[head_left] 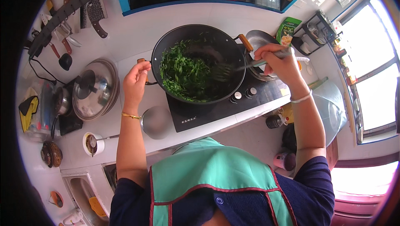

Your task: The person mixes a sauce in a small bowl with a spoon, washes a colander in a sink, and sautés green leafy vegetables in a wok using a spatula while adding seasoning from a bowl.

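Note:
A deep black wok (199,26) with wooden side handles stands on the cooktop (196,115). Chopped leafy greens (183,69) are heaped mostly in its left half. In my right hand (277,63) is the grey handle of a slotted spatula (223,71), gripped over the wok's right rim. The spatula's blurred head is down inside the wok, at the right edge of the greens. My left hand (136,78) is closed at the wok's left handle (143,62), its fingers partly covering it.
A domed steel lid (93,90) leans at the left, below a knife rack (62,19). Near my left forearm are a round steel lid or bowl (156,122) and a white cup (91,143) with a spoon. A pan (260,38) and green packet (288,30) lie beyond my right hand.

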